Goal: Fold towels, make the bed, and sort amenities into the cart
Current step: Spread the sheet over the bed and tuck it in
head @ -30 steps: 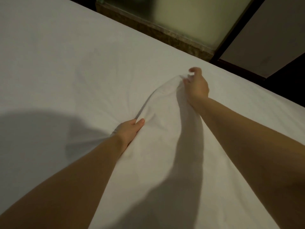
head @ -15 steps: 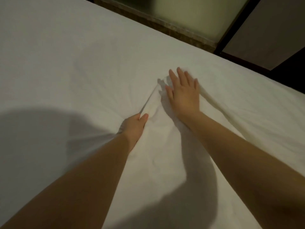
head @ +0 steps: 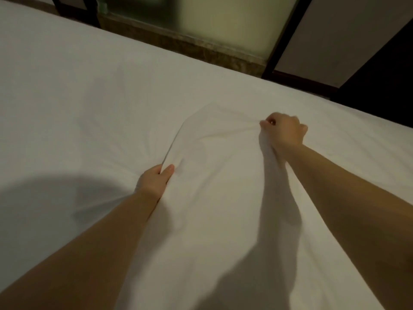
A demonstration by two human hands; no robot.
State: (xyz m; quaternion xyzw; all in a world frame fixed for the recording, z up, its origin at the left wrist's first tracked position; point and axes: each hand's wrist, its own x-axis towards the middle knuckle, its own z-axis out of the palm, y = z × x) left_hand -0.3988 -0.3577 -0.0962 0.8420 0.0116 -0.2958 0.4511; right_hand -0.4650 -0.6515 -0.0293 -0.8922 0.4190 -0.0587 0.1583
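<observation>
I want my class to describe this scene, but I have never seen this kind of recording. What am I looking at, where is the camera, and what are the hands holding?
There is no machine here: these are a person's two bare arms. The view comes from one wide-angle camera worn on the person's head. It looks forward and down, so the arms reach in from the bottom edge.

The surface is a bed covered by a white sheet. The left hand pinches a raised fold of the sheet, with the thumb on top. The right hand, farther away, is clenched round a bunch of the same sheet. Creases fan out from both grips.

Beyond the bed's far edge are a frosted glass panel and a dark frame. No towels or cart show in this view.
</observation>
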